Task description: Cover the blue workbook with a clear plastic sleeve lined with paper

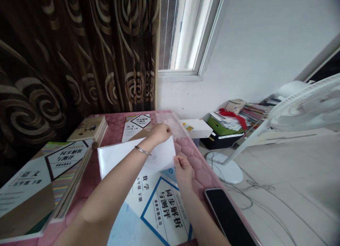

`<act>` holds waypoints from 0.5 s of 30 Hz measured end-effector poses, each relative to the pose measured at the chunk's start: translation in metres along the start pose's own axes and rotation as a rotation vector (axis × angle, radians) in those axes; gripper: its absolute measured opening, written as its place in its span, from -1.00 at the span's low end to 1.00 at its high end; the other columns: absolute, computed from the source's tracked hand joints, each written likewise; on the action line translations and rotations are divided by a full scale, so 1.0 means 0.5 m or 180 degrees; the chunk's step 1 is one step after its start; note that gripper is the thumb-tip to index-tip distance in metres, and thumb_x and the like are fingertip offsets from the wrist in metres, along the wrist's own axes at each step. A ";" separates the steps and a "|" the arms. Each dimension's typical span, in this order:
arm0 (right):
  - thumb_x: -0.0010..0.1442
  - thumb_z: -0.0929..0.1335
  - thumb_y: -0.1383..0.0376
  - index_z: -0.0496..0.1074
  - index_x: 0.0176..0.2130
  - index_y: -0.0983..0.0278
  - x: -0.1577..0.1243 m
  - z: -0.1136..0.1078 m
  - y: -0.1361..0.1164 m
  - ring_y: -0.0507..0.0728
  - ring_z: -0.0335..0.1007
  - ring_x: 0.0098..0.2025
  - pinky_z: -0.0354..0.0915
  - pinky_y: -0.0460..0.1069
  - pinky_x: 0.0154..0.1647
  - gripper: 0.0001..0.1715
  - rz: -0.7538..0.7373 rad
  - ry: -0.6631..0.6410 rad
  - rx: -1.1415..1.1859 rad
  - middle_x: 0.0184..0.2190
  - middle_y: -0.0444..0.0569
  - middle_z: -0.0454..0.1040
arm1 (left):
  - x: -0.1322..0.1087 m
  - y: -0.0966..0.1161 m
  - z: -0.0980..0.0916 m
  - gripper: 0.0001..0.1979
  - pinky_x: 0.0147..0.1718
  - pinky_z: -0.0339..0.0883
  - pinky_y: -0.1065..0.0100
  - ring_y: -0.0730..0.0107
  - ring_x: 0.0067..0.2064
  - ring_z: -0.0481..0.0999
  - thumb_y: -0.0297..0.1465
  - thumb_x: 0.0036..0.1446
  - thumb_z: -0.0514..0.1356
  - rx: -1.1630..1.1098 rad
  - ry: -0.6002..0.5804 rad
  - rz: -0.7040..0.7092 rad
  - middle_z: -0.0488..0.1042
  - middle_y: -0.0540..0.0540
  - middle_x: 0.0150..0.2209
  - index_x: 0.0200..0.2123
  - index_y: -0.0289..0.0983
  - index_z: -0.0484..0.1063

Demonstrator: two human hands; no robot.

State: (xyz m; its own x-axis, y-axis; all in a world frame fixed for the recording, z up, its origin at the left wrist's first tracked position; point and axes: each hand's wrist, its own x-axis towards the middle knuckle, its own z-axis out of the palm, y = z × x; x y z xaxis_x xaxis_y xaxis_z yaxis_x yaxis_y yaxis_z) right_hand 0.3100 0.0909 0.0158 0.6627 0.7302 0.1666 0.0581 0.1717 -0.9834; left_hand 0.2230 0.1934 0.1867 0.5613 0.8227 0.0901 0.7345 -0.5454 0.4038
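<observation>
A white sheet of paper [117, 157] lies over a blue and white workbook [159, 207] on the pink quilted table [196, 164]. My left hand [160, 132], a bangle on its wrist, reaches across and pinches the far right corner of the sheet, next to a clear plastic sleeve [171, 124]. My right hand [182, 168] pinches the sheet's near right edge. Both hands are closed on the paper.
A stack of workbooks [39, 182] sits at the left, more books [90, 129] [136, 125] at the back. A black phone [228, 217] lies at the table's right edge. A white fan [300, 111], cables and a pile of books [233, 122] occupy the floor.
</observation>
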 end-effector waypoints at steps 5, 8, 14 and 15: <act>0.01 0.36 -0.05 0.39 -0.40 0.28 0.001 0.000 0.015 0.10 0.28 -0.42 0.25 -0.03 -0.40 -0.56 0.0035 -0.0007 -0.0018 -0.48 -0.08 0.41 | -0.007 0.008 0.009 -0.78 -0.25 0.31 0.32 0.20 -0.14 0.54 -0.31 0.17 0.13 0.0262 0.0073 -0.0036 0.60 -0.18 -0.21 -0.28 -0.23 0.57; 0.01 0.36 -0.06 0.38 -0.38 0.27 0.002 0.001 0.021 0.10 0.29 -0.39 0.25 -0.02 -0.37 -0.56 -0.0062 0.0027 -0.0044 -0.43 -0.07 0.43 | -0.014 0.008 0.015 -0.77 -0.24 0.32 0.30 0.19 -0.14 0.54 -0.31 0.20 0.12 0.0331 0.0066 0.0028 0.59 -0.21 -0.19 -0.25 -0.24 0.57; 0.03 0.35 -0.05 0.36 -0.40 0.27 -0.002 0.000 0.032 0.08 0.24 -0.42 0.21 -0.04 -0.40 -0.58 -0.0116 0.0007 -0.0118 -0.47 -0.11 0.38 | -0.061 -0.025 -0.010 -0.73 -0.26 0.31 0.27 0.13 -0.16 0.54 -0.25 0.21 0.10 0.0679 0.0305 0.0138 0.58 -0.23 -0.24 -0.27 -0.25 0.56; 0.04 0.35 -0.04 0.36 -0.41 0.27 -0.002 -0.001 0.036 0.07 0.23 -0.42 0.20 -0.04 -0.41 -0.58 -0.0146 0.0064 -0.0169 -0.48 -0.11 0.37 | -0.077 -0.040 -0.022 -0.73 -0.28 0.31 0.27 0.12 -0.17 0.54 -0.25 0.21 0.11 0.0726 0.0350 0.0097 0.58 -0.23 -0.25 -0.29 -0.25 0.56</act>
State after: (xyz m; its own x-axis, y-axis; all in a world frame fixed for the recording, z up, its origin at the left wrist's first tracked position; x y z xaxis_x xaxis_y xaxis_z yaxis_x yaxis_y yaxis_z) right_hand 0.3107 0.0928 -0.0019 0.6733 0.7087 0.2107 0.1281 0.1689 -0.9773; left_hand 0.1827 0.1745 0.1851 0.5489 0.8109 0.2027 0.7919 -0.5821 0.1845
